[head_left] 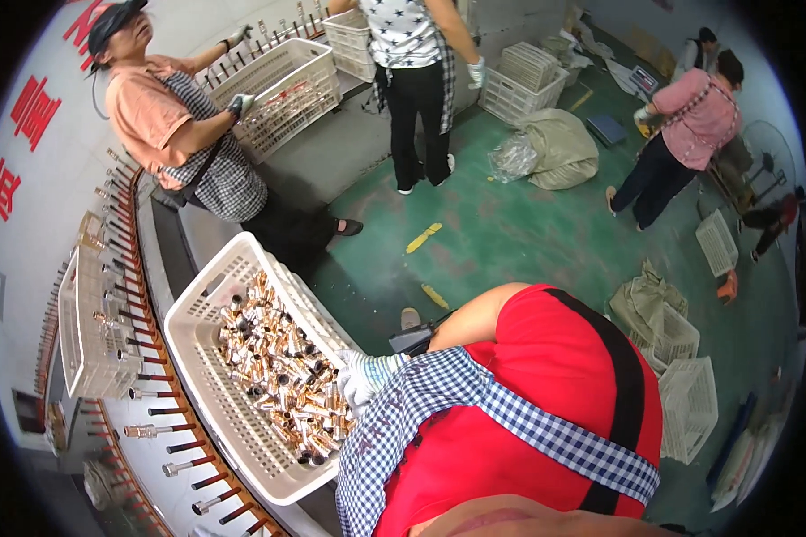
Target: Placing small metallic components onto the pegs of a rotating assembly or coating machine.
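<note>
My right hand [367, 374], in a white glove with a striped cuff, is at the right rim of a large cream plastic basket [213, 394]. Its fingers curl over the rim and look closed on it, though their tips are partly lost against the contents. Inside the basket lies a heap of small shiny metal fittings [282, 367], gold and silver, some with dark ends. A dark device [413, 339] shows by my right wrist. No part of my left hand comes into view.
A curved rack of upright spindles [157, 358], some capped with fittings, runs along the left. Beyond it stands another basket [85, 331]. Co-workers stand at the far left, far middle and right. Sacks [569, 148] and crates [690, 407] lie on the green floor.
</note>
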Demonstrator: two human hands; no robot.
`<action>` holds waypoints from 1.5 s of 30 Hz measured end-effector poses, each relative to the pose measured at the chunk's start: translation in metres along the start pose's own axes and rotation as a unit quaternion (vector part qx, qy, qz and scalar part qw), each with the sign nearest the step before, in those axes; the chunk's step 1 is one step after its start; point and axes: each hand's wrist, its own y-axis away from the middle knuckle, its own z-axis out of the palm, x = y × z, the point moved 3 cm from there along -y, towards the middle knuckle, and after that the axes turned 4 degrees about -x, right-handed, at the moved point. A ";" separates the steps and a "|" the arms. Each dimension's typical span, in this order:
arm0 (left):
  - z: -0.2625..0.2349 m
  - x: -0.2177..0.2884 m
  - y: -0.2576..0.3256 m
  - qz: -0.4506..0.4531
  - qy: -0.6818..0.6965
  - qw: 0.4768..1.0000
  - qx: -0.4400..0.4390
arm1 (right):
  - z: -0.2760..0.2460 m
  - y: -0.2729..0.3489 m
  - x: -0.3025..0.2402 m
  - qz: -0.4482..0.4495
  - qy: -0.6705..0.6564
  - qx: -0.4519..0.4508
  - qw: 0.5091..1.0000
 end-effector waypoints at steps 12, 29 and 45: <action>0.132 0.061 0.124 -0.032 0.154 0.958 -0.242 | 0.130 -0.056 0.056 -0.051 -0.088 0.369 0.924; 0.061 -0.046 -0.008 -0.018 0.042 0.980 0.194 | 0.034 0.067 -0.002 -0.159 0.002 0.178 0.971; -0.023 -0.054 -0.015 -0.107 -0.214 0.958 0.158 | 0.114 -0.051 0.030 -0.046 -0.088 0.335 0.937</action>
